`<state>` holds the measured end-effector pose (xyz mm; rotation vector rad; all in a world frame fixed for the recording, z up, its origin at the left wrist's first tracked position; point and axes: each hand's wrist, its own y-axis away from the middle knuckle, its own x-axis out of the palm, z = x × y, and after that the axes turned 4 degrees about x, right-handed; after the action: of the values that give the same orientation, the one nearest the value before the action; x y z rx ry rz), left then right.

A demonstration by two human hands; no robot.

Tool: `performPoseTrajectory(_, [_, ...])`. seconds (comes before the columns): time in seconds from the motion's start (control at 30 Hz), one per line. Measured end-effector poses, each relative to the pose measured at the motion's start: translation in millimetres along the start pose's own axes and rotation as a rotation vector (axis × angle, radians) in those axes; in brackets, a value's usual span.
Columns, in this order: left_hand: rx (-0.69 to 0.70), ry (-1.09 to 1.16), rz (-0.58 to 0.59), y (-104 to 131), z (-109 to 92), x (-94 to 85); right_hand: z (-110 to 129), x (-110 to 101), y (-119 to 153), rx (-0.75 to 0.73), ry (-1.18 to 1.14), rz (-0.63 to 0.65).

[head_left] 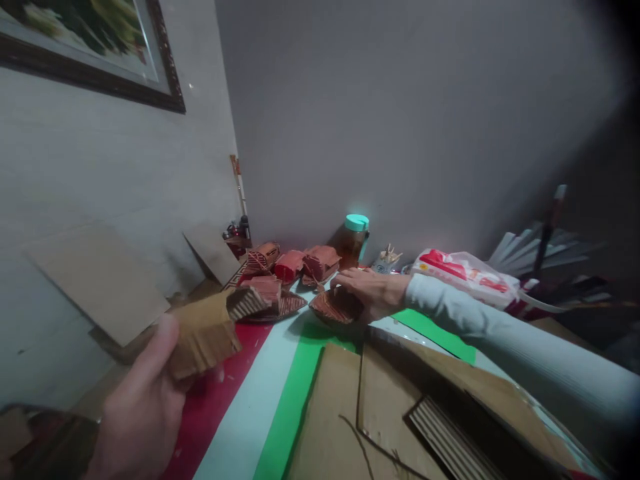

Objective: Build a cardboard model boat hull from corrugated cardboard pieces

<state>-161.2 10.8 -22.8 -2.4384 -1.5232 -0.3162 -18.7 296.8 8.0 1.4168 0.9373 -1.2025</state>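
Observation:
My left hand (145, 400) is closed on a bent tan corrugated cardboard piece (205, 333), thumb on its near edge; it is raised at the left. Farther off, my right hand (373, 292) grips a small reddish-brown cardboard boat (336, 307) by its right side, and its fingertips are partly hidden. Beside that boat, to the left, lies another cardboard boat (273, 297) with a rounded cover. Behind them sit several reddish covered models, among them a red one (289, 265) and a brown one (321, 261).
Flat cardboard sheets (325, 413) and a corrugated strip (450, 433) cover the near right. Along the back stand a teal-lidded jar (356, 233), a holder of small sticks (387, 259) and a red-and-white package (465, 273). Cardboard (100, 280) leans against the left wall.

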Motion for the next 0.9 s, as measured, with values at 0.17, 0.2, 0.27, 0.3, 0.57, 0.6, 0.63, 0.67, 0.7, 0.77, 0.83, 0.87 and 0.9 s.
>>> performPoseTrajectory(0.17, [0.125, 0.114, -0.161, -3.6, -31.7, -4.1, 69.8, -23.2, 27.3, -0.093, -0.036, 0.003])
performPoseTrajectory(0.2, [0.184, 0.133, -0.173, -4.2, -37.6, -7.2, 88.3, -25.5, 29.6, -0.105, -0.037, 0.014])
performPoseTrajectory(0.27, [0.299, 0.171, -0.195, -5.0, -46.9, -15.0, 126.7, -26.2, 30.4, -0.125, -0.025, 0.041])
performPoseTrajectory(0.3, [0.344, 0.188, -0.207, -5.0, -49.9, -19.5, 145.6, -24.5, 29.2, -0.121, -0.018, 0.055])
performPoseTrajectory(0.57, [0.339, 0.213, -0.282, 10.5, -40.3, -64.3, 239.7, 4.6, 17.5, -0.075, -0.025, 0.041])
performPoseTrajectory(0.6, [0.320, 0.214, -0.291, 13.9, -38.3, -70.3, 240.9, 4.5, 20.1, -0.078, -0.042, 0.046])
performPoseTrajectory(0.63, [0.300, 0.214, -0.299, 17.5, -36.9, -75.9, 239.6, 3.4, 23.9, -0.077, -0.060, 0.047])
performPoseTrajectory(0.67, [0.282, 0.212, -0.308, 21.5, -36.3, -80.9, 236.3, 1.6, 28.5, -0.070, -0.077, 0.046])
performPoseTrajectory(0.7, [0.265, 0.208, -0.314, 25.6, -36.3, -85.2, 231.5, -0.2, 33.7, -0.054, -0.092, 0.039])
performPoseTrajectory(0.77, [0.223, 0.197, -0.311, 34.3, -37.6, -91.9, 220.0, -1.8, 44.0, -0.003, -0.111, 0.035])
performPoseTrajectory(0.83, [0.169, 0.194, -0.313, 42.1, -38.0, -97.7, 210.2, 1.4, 52.0, 0.042, -0.131, 0.046])
performPoseTrajectory(0.87, [0.140, 0.195, -0.318, 45.4, -36.9, -101.1, 207.2, 4.8, 54.6, 0.060, -0.143, 0.054])
performPoseTrajectory(0.9, [0.109, 0.205, -0.323, 48.0, -34.5, -105.1, 205.6, 9.1, 56.1, 0.073, -0.157, 0.063])
